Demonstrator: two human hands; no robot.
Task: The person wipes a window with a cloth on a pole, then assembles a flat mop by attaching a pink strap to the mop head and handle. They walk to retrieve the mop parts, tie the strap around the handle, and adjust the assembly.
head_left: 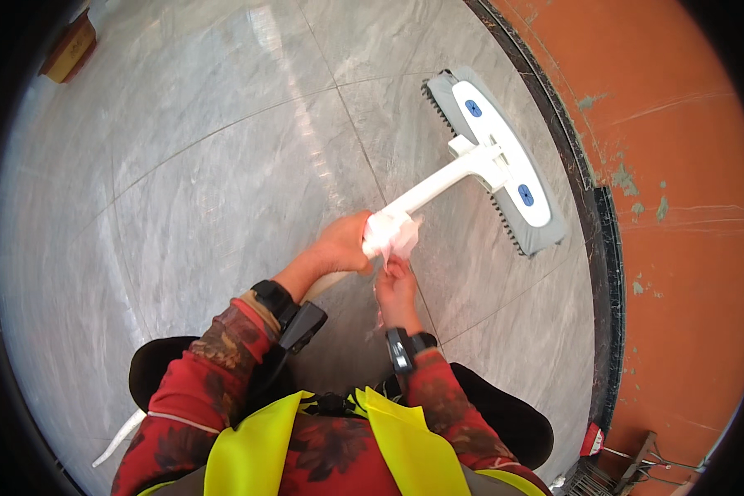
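A mop with a white handle (pixel 428 185) slants across the floor in front of me. Its wide head (pixel 504 153) has a white plate, two blue buttons, a grey rim and a dark bristly edge. My left hand (pixel 341 245) is wrapped round the handle. Against the handle there is a crumpled pinkish-white cloth or tissue (pixel 399 237), bright with glare. From below, the closed fingers of my right hand (pixel 397 289) pinch this cloth. The handle passes under my left forearm, and a white end (pixel 120 438) shows at the lower left.
Grey tiles (pixel 223 165) cover the floor. A dark skirting strip (pixel 608 273) runs along a scuffed orange wall (pixel 678 165) on the right. At the far left stands a brown and yellow pot (pixel 70 50). Wires and a red-and-white object (pixel 592 440) lie at the lower right.
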